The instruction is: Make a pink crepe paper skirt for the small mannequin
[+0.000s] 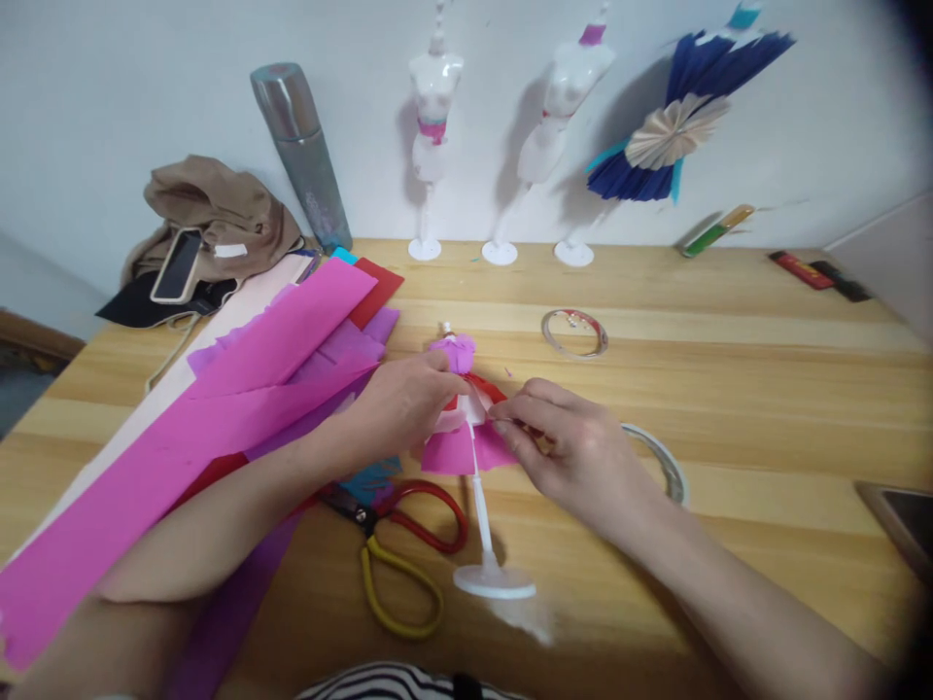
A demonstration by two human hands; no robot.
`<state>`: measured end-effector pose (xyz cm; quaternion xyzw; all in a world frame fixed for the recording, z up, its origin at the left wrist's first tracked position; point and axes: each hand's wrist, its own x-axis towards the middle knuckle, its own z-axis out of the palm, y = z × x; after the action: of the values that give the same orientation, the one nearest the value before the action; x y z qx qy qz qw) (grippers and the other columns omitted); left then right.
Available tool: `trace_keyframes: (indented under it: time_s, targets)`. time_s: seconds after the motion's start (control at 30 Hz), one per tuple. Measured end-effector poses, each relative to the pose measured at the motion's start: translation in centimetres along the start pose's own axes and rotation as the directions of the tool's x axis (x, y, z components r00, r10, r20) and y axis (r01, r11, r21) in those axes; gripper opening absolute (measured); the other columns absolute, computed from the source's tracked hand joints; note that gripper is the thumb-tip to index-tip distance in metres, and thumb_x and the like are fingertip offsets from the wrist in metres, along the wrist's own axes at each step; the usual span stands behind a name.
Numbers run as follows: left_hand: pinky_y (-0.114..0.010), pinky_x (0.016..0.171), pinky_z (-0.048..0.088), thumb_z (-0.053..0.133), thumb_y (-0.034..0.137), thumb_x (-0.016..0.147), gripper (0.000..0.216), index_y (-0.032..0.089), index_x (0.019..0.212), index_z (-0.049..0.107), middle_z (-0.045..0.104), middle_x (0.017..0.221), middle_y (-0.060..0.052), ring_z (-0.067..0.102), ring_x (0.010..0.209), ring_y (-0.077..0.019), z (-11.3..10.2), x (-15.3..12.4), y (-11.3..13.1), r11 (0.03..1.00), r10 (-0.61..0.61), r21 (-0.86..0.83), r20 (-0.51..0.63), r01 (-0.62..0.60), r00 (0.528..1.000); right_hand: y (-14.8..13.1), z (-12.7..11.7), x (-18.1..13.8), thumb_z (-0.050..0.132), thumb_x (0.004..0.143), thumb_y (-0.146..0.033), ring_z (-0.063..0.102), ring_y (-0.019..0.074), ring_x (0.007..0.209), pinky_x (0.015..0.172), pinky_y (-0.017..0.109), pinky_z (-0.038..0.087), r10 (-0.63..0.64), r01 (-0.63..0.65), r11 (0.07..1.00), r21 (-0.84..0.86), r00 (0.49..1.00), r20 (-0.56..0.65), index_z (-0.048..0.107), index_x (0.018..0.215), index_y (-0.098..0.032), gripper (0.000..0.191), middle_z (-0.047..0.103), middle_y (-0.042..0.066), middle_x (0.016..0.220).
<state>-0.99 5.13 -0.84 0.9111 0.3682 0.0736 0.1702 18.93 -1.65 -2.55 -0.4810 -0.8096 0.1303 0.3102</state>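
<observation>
A miniature dress-form mannequin (479,506) on a white stand is in front of me, dressed in a purple ruffled top (459,352) and a pink paper skirt (452,453), with red paper (487,388) at the waist. My left hand (412,397) is closed around the mannequin's waist from the left side. On the right, my right hand (572,437) pinches the edge of the red paper between thumb and fingertips. The exact grip of the left fingers is partly hidden behind the hand.
Scissors (364,517) lie below my left forearm. Pink paper strips (292,335) spread leftward. Tape rolls (575,333) sit at right. Three dress forms (437,156) line the wall, one in a blue dress (700,73). A bottle (302,165), cloth bag (211,209) and glue tube (718,231) stand behind.
</observation>
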Motion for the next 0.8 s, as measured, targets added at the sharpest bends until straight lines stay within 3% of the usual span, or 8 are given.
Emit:
trace_keyframes:
  time_s: [0.2,0.37,0.8]
  targets:
    - [-0.026,0.078,0.051,0.053,0.015,0.088,0.019,0.018,0.09,0.072,0.066,0.102,-0.006,0.063,0.092,-0.0175,-0.2,0.1,0.6,0.995,-0.059,0.079,0.038,0.056,0.998,-0.2,-0.2,0.3,0.054,0.094,-0.015,0.058,0.015,0.064,0.055,0.027,0.044,0.056,-0.051,0.988,0.143,0.998,-0.031,0.065,0.08,-0.02,0.019,0.061,0.003,0.072]
    - [-0.028,0.078,0.05,0.051,0.017,0.091,0.021,0.018,0.092,0.073,0.066,0.098,-0.006,0.063,0.089,-0.0174,0.1,0.1,0.6,0.998,-0.051,0.044,0.095,0.047,0.994,-0.2,-0.1,0.4,0.056,0.093,-0.016,0.057,0.0151,0.063,0.054,0.027,0.043,0.072,-0.068,0.982,0.178,0.997,-0.016,0.065,0.08,-0.021,0.018,0.061,0.003,0.072]
    - [-0.03,0.08,0.049,0.051,0.013,0.085,0.015,0.016,0.092,0.063,0.068,0.095,-0.005,0.062,0.091,-0.0192,1.0,0.1,0.3,0.996,-0.087,-0.01,-0.016,0.086,0.996,-0.5,0.4,-0.2,0.052,0.092,-0.014,0.059,0.0185,0.07,0.06,0.031,0.049,0.007,-0.011,0.997,0.073,0.998,0.056,0.064,0.081,-0.021,0.017,0.06,0.005,0.077]
